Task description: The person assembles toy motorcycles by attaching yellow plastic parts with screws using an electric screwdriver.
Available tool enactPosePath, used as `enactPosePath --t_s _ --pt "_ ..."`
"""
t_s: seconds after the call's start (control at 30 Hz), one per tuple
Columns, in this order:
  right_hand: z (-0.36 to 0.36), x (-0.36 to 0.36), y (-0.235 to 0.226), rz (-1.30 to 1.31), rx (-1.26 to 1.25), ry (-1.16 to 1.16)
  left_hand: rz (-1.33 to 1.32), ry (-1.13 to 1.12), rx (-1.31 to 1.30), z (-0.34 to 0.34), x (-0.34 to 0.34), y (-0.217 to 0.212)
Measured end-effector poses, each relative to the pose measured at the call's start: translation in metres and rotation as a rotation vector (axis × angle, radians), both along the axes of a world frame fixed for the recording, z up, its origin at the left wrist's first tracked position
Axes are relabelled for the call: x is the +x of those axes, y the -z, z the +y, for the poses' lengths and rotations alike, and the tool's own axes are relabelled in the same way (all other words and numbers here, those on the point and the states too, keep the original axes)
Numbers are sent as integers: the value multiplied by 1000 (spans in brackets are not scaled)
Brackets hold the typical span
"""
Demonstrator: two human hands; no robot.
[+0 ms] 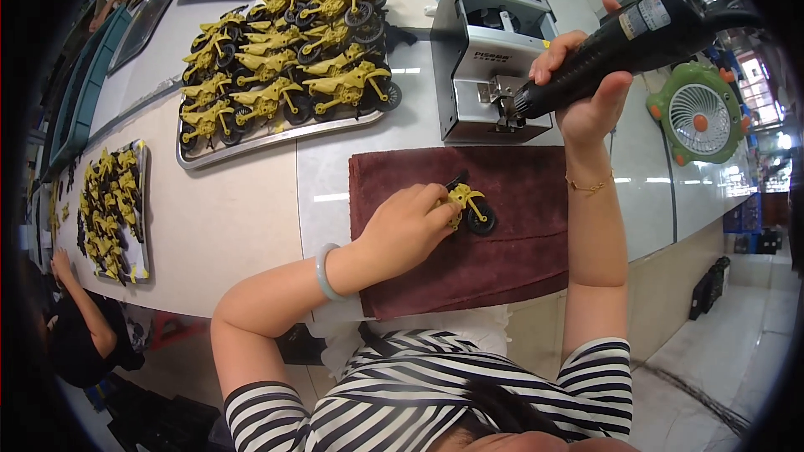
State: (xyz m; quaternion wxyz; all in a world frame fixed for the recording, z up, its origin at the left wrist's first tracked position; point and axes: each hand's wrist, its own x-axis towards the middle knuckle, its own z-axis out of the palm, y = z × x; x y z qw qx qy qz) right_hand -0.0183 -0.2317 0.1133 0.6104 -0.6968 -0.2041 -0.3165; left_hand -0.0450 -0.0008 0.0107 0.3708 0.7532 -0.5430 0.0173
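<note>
The left hand (402, 230) has its fingers closed on a yellow model motorbike (463, 193), pinching its rear part, which is mostly hidden beneath them; the front fork and a black front wheel (481, 218) stick out to the right. The model motorbike lies over a folded maroon cloth (502, 272) on the desk (243, 218), near the upper middle of the cloth. The right hand (589, 113) is raised above and to the right, its fingers clamped around a black corded electric screwdriver (620, 46), the thumb on the lower side of the barrel. The screwdriver's nose points left and slightly down, at the metal front block (502, 92) of a screw feeder (477, 59); whether the two touch, I cannot tell. The feeder, a grey and black box, stands just beyond the cloth. Up to the left, a metal tray (285, 141) bears rows of similar yellow motorbikes (276, 59) with black wheels, and a smaller tray (147, 226) at far left holds more yellow and black pieces (109, 209). A green desk fan (700, 121) stands at the right. At the left edge, another person's hand (63, 268) is near the smaller tray.
</note>
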Motion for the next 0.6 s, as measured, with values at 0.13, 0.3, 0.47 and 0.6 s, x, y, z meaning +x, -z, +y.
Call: enactPosePath --t_s 0.13,0.3,0.47,0.6 --pt "12 1 -1 14 3 287 192 8 -53 0 4 3" --pt "30 -16 5 8 69 176 114 9 -59 2 6 7" --pt "74 -58 10 269 139 150 95 2 -56 2 5 9" --pt "83 -58 20 239 170 158 84 1 -58 1 4 8"
